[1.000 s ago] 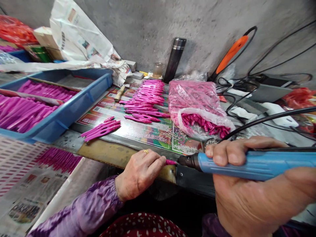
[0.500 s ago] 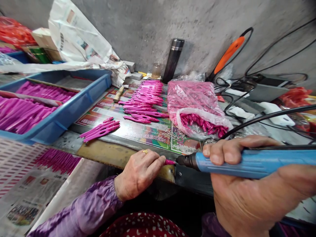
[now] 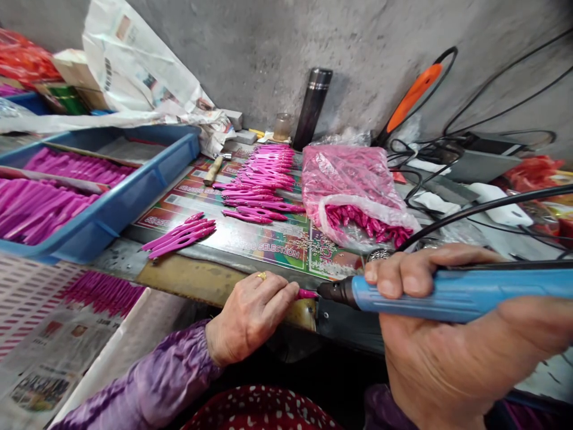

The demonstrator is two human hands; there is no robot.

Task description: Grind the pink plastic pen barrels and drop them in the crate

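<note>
**Step in hand:** working the end of one pink piece with a powered tool.

My left grip is clenched on the pink piece. Thumb and fingertips pinch it so that only its short end shows. The piece sits at the near edge of the tabletop, over the brown lip.

My right grip is wrapped around the blue tool, with the index finger along its top. The dark nose points left and meets the exposed end of the piece. I cannot tell whether the bit is turning. The cable arcs back over the right side of the tabletop.

**Stock:**
- A bunch of pink pieces lies close to the near edge, left of my left grip and well apart from it.
- Rows of them lie further back on the printed sheet.
- An open bag of darker parts lies to the right of the rows.
- A blue tray at the left edge holds more.

**Next move, as I judge it:** hold the piece firm against the lip, keep the nose in line with its end, and press lightly. A slip could carry the bit toward my left fingertips.

**Change from the earlier frames:** the nose and my right grip have crept slightly left, toward the piece. My left grip has not shifted on the edge. Nothing else on the tabletop has moved.
</note>
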